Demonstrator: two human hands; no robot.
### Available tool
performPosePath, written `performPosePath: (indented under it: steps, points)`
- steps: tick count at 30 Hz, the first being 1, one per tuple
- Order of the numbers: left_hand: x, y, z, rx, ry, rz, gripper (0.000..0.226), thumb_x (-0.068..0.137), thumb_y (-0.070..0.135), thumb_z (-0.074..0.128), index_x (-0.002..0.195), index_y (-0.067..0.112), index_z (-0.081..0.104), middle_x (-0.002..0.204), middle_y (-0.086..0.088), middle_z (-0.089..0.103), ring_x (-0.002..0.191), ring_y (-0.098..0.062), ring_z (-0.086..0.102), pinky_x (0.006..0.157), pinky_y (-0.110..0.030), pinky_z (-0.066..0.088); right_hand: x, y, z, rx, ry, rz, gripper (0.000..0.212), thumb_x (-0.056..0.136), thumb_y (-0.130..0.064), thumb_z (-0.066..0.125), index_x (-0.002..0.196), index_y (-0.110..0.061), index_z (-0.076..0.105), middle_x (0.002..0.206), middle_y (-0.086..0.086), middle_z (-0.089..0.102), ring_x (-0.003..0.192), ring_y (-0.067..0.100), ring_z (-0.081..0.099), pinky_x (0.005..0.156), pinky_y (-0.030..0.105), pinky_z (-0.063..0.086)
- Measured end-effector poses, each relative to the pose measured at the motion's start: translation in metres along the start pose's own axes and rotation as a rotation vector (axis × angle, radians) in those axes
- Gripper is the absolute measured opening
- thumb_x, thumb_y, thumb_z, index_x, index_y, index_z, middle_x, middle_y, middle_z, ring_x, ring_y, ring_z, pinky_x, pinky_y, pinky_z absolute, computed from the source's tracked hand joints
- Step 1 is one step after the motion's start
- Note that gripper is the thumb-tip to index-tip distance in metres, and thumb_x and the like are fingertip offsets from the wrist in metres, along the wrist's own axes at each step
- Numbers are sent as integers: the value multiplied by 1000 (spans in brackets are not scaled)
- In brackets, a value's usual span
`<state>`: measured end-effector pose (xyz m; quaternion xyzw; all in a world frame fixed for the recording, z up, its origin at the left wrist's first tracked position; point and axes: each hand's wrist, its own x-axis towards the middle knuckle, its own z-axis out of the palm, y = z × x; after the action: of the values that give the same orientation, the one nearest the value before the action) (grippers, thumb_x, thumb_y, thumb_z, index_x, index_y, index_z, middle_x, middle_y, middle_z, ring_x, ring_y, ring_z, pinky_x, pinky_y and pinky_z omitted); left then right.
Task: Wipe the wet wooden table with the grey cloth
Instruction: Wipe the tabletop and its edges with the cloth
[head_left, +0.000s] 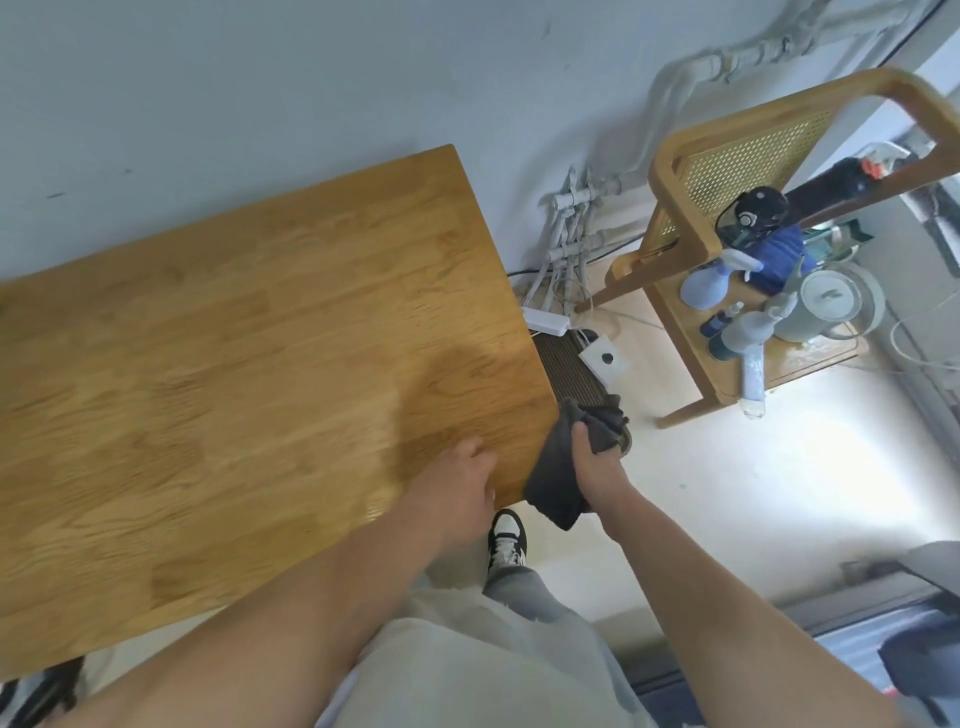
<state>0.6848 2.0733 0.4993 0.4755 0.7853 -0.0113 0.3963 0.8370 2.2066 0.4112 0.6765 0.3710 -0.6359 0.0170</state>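
Head view, looking down on a wooden counter (234, 364) set vs a pale wall. A darker damp patch (457, 384) shows near its right edge, w/ a glossy streak running toward the near corner.

Left hand (462, 483) rests on the counter at the near right corner, palm down, fingers bent over the edge; its grip is loosely curled, clamped on nothing.

Right hand (597, 462) is just off the counter's right edge, over the floor. Its grip is closed round the grey cloth (566, 467), which is bunched above the fist and hangs down below it. Cloth is beside the counter edge; can't tell if it touches the wood.

Below the hands: a black-and-white shoe (506, 538) on the pale floor (753, 493), plus grey trousers and a light shirt.

Right of the counter, well apart: a wood-and-cane chair (691, 171) carrying spray bottles (706, 288) and a white pot w/ lid (826, 301). Between chair and counter, a white power strip (545, 321) and pipes along the wall.
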Motion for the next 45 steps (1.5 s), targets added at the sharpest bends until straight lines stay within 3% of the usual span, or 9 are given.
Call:
performPosePath:
  steps: [5, 13, 18, 24, 28, 32, 36, 40, 45]
  points:
    - [1, -7, 1, -52, 16, -6, 49, 101, 22, 53, 149, 18, 47, 163, -2, 29, 143, -25, 39, 115, -40, 38, -27, 34, 29, 330, -15, 165, 69, 96, -73, 47, 142, -22, 43, 129, 16, 64, 107, 40, 68, 80, 59, 63]
    - [-13, -33, -6, -59, 64, -60, 53, 102, 24, 49, 153, 19, 40, 168, -4, 17, 151, -29, 24, 121, -42, 31, -64, 61, 109, 387, -337, 309, 65, 97, -70, 47, 131, -17, 63, 124, 14, 71, 113, 36, 68, 95, 58, 58]
    - [-16, -57, -15, -102, 51, -48, 53, 102, 24, 50, 153, 19, 40, 168, -4, 17, 151, -30, 27, 121, -45, 32, -49, 47, 105, 396, -21, 308, 85, 88, -73, 58, 148, -16, 40, 130, 14, 63, 108, 37, 67, 77, 51, 62]
    - [-13, -56, -23, -107, 39, 7, 55, 103, 24, 50, 156, 20, 36, 169, -4, 15, 150, -29, 29, 120, -42, 33, 18, 37, 60, 211, 304, 263, 134, 40, -93, 59, 147, -16, 35, 137, 15, 59, 117, 43, 62, 96, 60, 54]
    - [-2, -55, -33, -82, 42, 20, 54, 103, 25, 49, 156, 19, 36, 169, -4, 13, 150, -30, 27, 120, -40, 31, -19, -5, 46, -95, 400, 53, 96, 88, -69, 61, 154, -7, 28, 149, 15, 37, 132, 43, 49, 106, 55, 49]
    - [15, -48, -44, -58, 51, -9, 45, 103, 24, 48, 147, 15, 46, 168, -7, 17, 145, -29, 34, 116, -38, 36, -27, -30, 34, -234, 259, -218, 72, 89, -50, 71, 141, -11, 40, 132, 7, 58, 120, 36, 60, 101, 51, 52]
    - [37, -29, -53, -54, 94, -23, 48, 102, 24, 49, 150, 17, 43, 163, -7, 24, 145, -28, 32, 116, -40, 37, -31, -40, 35, -434, 226, -352, 50, 97, -43, 66, 131, -15, 42, 115, -2, 57, 115, 34, 63, 89, 41, 51]
    - [67, -15, -64, -15, 76, -55, 51, 101, 23, 52, 151, 16, 39, 166, -7, 18, 148, -29, 25, 119, -40, 31, -15, -41, 42, -663, 167, -348, 72, 102, -45, 55, 154, -4, 26, 147, 19, 47, 131, 40, 52, 102, 53, 49]
    - [99, -16, -85, 23, 115, -130, 57, 102, 25, 51, 155, 18, 32, 169, -8, 12, 152, -32, 17, 122, -43, 27, 21, -98, 54, -774, 43, -316, 80, 104, -53, 46, 158, -5, 12, 157, 20, 34, 137, 41, 46, 106, 52, 42]
